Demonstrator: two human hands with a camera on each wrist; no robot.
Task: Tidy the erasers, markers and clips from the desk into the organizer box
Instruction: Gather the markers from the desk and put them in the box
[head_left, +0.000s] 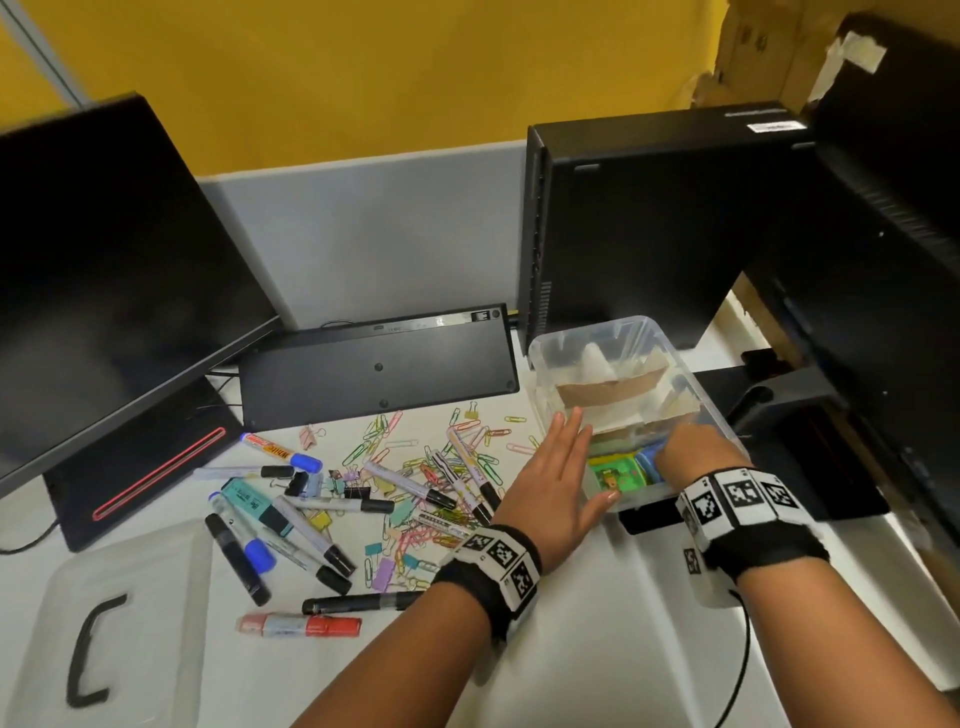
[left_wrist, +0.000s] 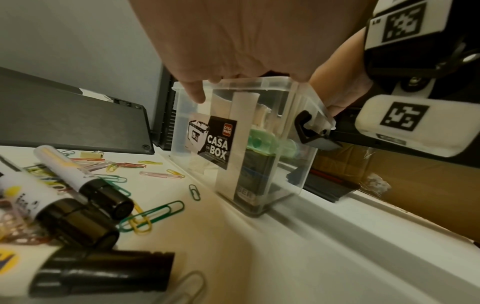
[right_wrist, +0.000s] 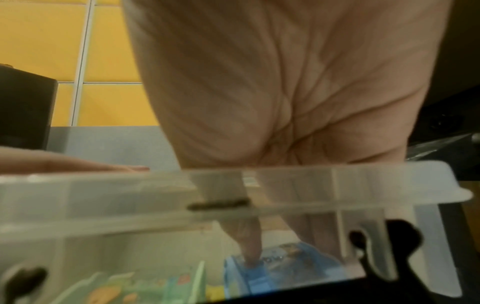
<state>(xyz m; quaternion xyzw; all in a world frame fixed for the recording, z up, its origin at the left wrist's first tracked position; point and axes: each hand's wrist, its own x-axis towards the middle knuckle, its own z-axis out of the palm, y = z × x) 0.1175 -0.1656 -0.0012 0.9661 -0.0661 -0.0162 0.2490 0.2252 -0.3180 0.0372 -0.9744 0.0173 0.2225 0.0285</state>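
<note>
A clear organizer box (head_left: 545, 353) with cardboard dividers stands at the desk's right. My left hand (head_left: 563, 462) lies flat against its left wall, fingers straight; one fingertip (left_wrist: 194, 92) touches the rim. My right hand (head_left: 675, 452) reaches down into the near compartment, where its fingertips (right_wrist: 250, 253) pinch a blue eraser (right_wrist: 285, 265). A green eraser (head_left: 615, 475) lies beside it in the same compartment. Several markers (head_left: 306, 525) lie scattered on the desk to the left, among many coloured paper clips (head_left: 415, 457) and binder clips.
The box's clear lid (head_left: 119, 623) with a black handle lies at the near left. A tilted monitor (head_left: 104, 270) and an upturned keyboard (head_left: 374, 369) stand behind the pile. A black computer tower (head_left: 649, 223) rises behind the box.
</note>
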